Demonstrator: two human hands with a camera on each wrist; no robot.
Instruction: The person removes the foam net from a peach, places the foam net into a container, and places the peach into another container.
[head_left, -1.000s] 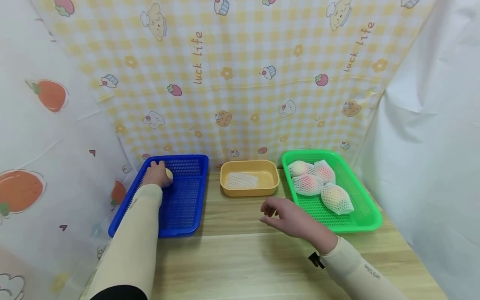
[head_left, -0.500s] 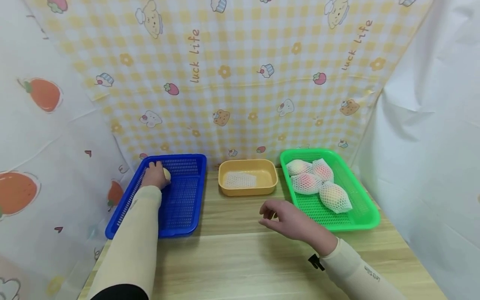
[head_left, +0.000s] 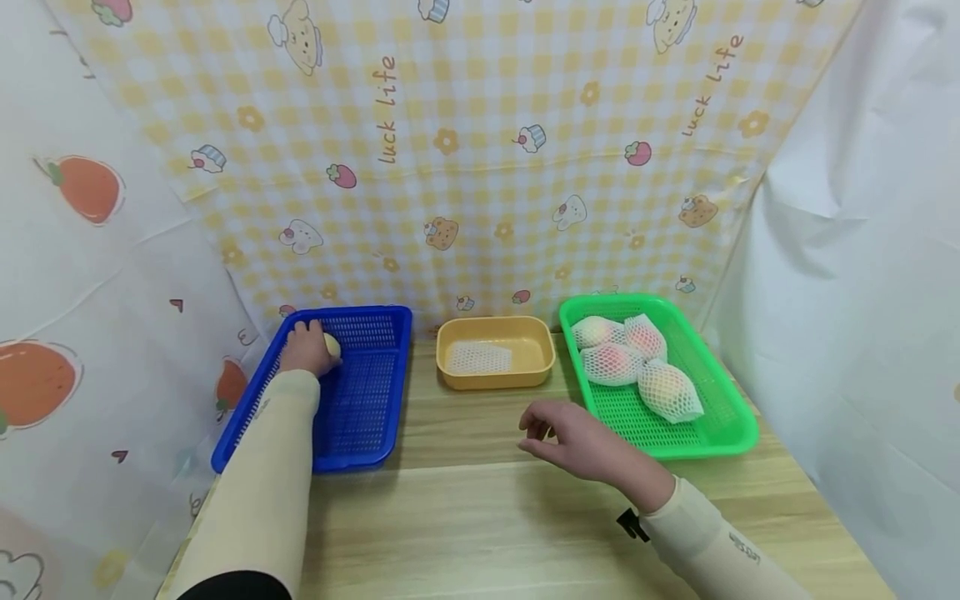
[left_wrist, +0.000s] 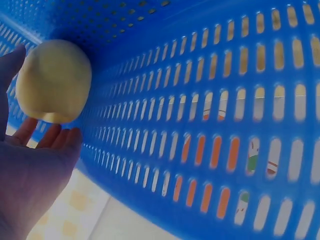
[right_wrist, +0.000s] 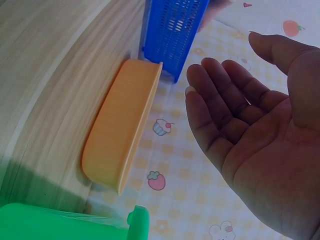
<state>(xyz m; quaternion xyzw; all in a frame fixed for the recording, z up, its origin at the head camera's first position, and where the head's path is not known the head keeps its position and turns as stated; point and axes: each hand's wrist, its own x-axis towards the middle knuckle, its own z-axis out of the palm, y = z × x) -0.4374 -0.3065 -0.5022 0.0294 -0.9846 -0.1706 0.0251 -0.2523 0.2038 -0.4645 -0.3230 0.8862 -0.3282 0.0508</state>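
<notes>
At the back left of a blue basket point(head_left: 356, 392), my left hand point(head_left: 306, 350) holds a round, pale yellow, apple-like fruit point(head_left: 332, 345). In the left wrist view the thumb is at one side of the fruit point(left_wrist: 54, 82) and the fingertips point(left_wrist: 72, 137) meet its lower end; the fruit sits by the basket wall. My right hand point(head_left: 566, 437) hovers over the table in front of the green basket point(head_left: 637, 429), fingers loosely bent. Its palm in the right wrist view bears nothing. A white foam net point(head_left: 480, 358) lies flat inside the small yellow tray point(head_left: 495, 382).
Several fruits in white foam nets point(head_left: 670, 392) lie grouped in the green basket, at the right. The yellow tray stands between both baskets, near the checked backdrop point(head_left: 480, 183). White sheeting point(head_left: 847, 250) hangs on the right side of the wooden table point(head_left: 450, 525).
The head view has shifted slightly. My left hand stays at the fruit in the blue basket, with only a slight shift. The right hand keeps its place and pose.
</notes>
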